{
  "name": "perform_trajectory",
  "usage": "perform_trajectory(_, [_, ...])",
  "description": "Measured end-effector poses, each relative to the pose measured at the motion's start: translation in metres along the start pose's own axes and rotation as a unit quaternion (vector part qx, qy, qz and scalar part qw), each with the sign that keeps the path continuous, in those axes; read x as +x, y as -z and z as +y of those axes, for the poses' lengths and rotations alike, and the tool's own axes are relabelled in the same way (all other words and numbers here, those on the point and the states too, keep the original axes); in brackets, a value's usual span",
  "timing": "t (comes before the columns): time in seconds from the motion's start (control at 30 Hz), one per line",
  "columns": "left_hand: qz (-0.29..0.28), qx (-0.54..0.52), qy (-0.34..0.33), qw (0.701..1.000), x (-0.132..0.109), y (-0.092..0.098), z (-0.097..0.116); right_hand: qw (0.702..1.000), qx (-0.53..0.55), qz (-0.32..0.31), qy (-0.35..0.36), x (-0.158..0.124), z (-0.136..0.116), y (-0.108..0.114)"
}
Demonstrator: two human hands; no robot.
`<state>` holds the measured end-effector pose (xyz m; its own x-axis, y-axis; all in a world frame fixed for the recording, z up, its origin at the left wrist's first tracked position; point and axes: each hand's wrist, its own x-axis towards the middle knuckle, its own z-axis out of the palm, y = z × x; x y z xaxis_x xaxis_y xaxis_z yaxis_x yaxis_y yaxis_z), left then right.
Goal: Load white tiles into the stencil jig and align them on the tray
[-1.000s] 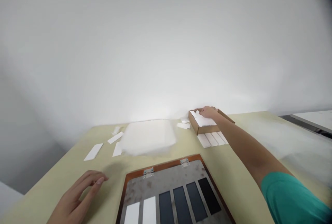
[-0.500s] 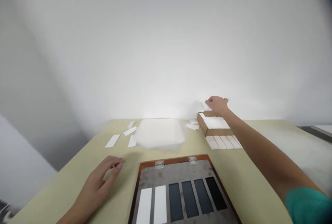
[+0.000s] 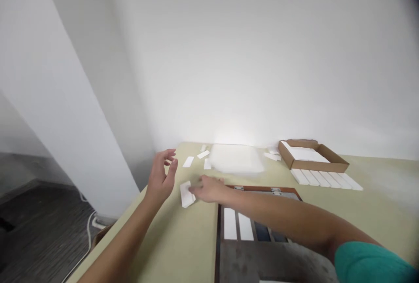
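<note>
My right hand (image 3: 209, 188) reaches across to the left, over the framed metal plate, with its fingers closed on the edge of a small white card-like piece (image 3: 186, 194). The piece looks slightly folded or layered; blur hides the detail. My left hand (image 3: 163, 173) is raised just behind and left of it, fingers apart and curved, holding nothing. Beneath my right forearm lies the metal plate (image 3: 240, 254) in a wooden frame with two hinges at its far edge. White strips (image 3: 230, 224) fill two of its slots, while dark slots (image 3: 262, 232) show beside them, partly covered by the arm.
A shallow cardboard box (image 3: 319, 166) holding white sheets stands at the back right, with a row of white strips (image 3: 324, 179) before it. A pale, blurry flat sheet (image 3: 237, 157) lies at the back centre, near loose white pieces (image 3: 188, 161). A wall (image 3: 248, 56) rises behind the table.
My right hand has come from behind the cardboard box to the left side of the table, now with a white piece in it. My left hand has lifted. The view has turned left.
</note>
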<state>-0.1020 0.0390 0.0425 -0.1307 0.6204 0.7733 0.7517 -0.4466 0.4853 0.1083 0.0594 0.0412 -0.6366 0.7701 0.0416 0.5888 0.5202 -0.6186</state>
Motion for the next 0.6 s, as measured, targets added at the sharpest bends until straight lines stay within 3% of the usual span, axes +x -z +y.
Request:
perform_trajectory(0.13, [0.023, 0.033, 0.03, 0.999, 0.008, 0.014, -0.034, 0.99, -0.127, 0.054, 0.021, 0.006, 0.01, 0.02])
perform_trajectory(0.3, [0.018, 0.067, 0.08, 0.994, -0.008, 0.014, -0.075, 0.972, -0.195, -0.035, 0.124, 0.021, 0.002, 0.024])
perform_trajectory(0.47, [-0.047, 0.093, 0.062, 0.993, -0.014, 0.007, -0.081, 0.955, -0.212, -0.134, 0.161, 0.035, -0.011, -0.002])
perform_trajectory(0.6, [-0.08, 0.108, 0.044, 0.99, -0.014, 0.003, -0.079, 0.957, -0.184, -0.162, 0.158, 0.04, -0.011, -0.005])
